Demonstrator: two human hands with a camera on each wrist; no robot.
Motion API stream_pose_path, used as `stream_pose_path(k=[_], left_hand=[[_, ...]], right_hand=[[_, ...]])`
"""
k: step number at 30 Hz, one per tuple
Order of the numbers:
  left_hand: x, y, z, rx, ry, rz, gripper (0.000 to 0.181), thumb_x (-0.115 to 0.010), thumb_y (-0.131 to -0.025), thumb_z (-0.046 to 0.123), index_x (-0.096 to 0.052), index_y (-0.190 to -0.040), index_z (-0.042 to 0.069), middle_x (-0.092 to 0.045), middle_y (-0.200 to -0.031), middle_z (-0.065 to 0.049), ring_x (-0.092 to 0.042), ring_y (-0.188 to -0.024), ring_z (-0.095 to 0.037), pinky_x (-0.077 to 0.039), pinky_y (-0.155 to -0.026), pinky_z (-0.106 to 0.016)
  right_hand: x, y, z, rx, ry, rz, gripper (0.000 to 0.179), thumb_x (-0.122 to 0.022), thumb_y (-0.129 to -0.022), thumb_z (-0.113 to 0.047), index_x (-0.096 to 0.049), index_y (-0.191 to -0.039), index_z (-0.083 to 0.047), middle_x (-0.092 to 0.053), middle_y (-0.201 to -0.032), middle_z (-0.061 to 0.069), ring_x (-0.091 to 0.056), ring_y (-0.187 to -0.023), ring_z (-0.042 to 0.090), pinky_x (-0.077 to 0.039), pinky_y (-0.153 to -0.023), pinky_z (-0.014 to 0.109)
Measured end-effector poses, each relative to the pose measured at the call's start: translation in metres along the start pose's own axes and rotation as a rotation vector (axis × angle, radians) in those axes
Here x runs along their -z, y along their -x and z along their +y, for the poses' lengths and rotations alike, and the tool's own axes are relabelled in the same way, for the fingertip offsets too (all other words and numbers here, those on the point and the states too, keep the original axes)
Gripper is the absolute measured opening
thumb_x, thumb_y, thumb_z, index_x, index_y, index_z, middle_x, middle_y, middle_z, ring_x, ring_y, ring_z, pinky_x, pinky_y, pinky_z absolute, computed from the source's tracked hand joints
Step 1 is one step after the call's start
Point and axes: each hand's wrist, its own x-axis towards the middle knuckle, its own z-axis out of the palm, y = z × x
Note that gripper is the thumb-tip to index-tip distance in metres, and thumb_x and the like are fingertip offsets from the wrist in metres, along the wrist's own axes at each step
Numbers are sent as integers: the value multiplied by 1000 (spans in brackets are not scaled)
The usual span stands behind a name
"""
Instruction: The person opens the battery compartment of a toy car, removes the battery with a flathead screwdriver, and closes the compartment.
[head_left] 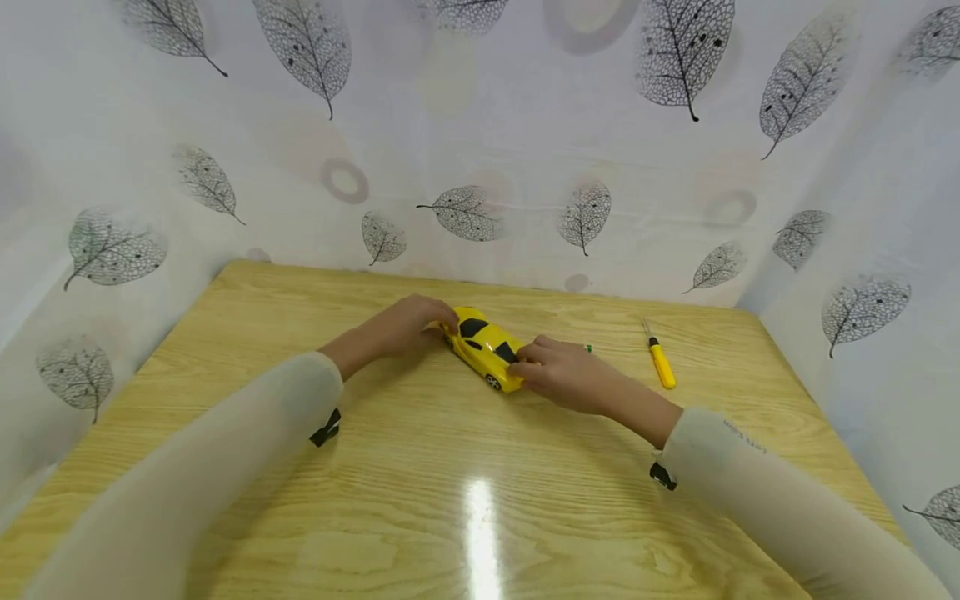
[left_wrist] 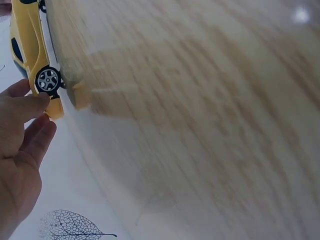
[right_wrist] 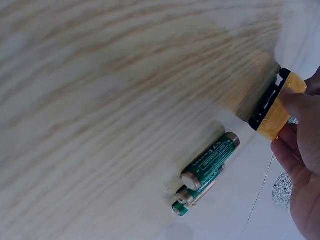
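A yellow toy car point(head_left: 491, 343) with dark windows is held at both ends above or on the wooden table; the head view does not tell which. My left hand point(head_left: 408, 325) grips its far-left end. In the left wrist view the left thumb and fingers point(left_wrist: 37, 142) pinch the car body point(left_wrist: 29, 37) beside a silver-spoked wheel point(left_wrist: 48, 79). At the near-right end, my right hand point(head_left: 566, 375) holds the car. The right wrist view has the right thumb point(right_wrist: 297, 104) on the car's yellow end point(right_wrist: 275, 117), its black edge facing the table.
Green batteries point(right_wrist: 212, 159) lie together on the table near the right hand, mostly hidden by it in the head view. Farther right lies a screwdriver point(head_left: 662, 364) with a yellow handle. A leaf-patterned curtain point(head_left: 517, 150) surrounds the back and sides of the wooden table point(head_left: 375, 492).
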Motion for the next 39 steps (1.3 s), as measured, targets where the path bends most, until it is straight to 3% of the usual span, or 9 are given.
stream_pose_path(k=[6,12,14,19,27,32,39], left_hand=[[2,-1,4,39,18,-8,22,-71,-93,-5,-75,-111,5,-72,-121,-11,-64,-119,-31,-50,-109,-46],[-4,-3,15,226,70,16,31,-77,-89,6,-73,-119,4,-70,-123,-10,-62,-120,-30,-49,-110,-45],[-7,-4,18,256,75,36,31,-79,-88,10,-74,-118,5,-71,-120,-9,-63,-118,-29,-50,-109,-44],[-13,-4,21,245,42,68,21,-80,-89,15,-78,-108,6,-73,-111,-7,-66,-107,-26,-55,-99,-42],[-10,-6,21,242,48,80,15,-83,-89,18,-80,-100,8,-73,-106,-6,-67,-103,-25,-56,-96,-41],[-11,-10,16,244,69,66,13,-83,-88,16,-78,-99,10,-73,-109,-5,-66,-107,-25,-54,-101,-41],[-14,-19,9,199,80,46,14,-81,-89,11,-76,-102,8,-73,-114,-7,-66,-113,-26,-54,-103,-41]], right_hand=[[9,-3,-3,8,-14,5,30,-83,-85,-4,-74,-114,-8,-71,-109,9,-65,-98,24,-61,-82,32],[19,-2,2,-101,-124,-39,37,-81,-89,-7,-70,-124,-1,-69,-120,13,-64,-108,29,-59,-91,41],[20,-3,3,-134,-166,-64,39,-79,-90,-8,-68,-128,-2,-67,-125,14,-62,-113,30,-58,-94,43],[11,-3,5,-149,-211,-95,35,-76,-93,-8,-70,-128,-6,-67,-128,14,-61,-117,30,-57,-97,42],[5,-7,-5,-116,-198,-25,32,-79,-90,-7,-74,-122,-6,-70,-121,14,-63,-109,29,-59,-90,40],[4,-9,-16,-119,-156,-26,30,-80,-90,-8,-74,-120,-8,-71,-118,11,-62,-105,27,-59,-87,36],[0,-12,-31,-83,-48,14,31,-84,-85,-6,-76,-115,-11,-71,-112,9,-63,-99,26,-60,-82,29]])
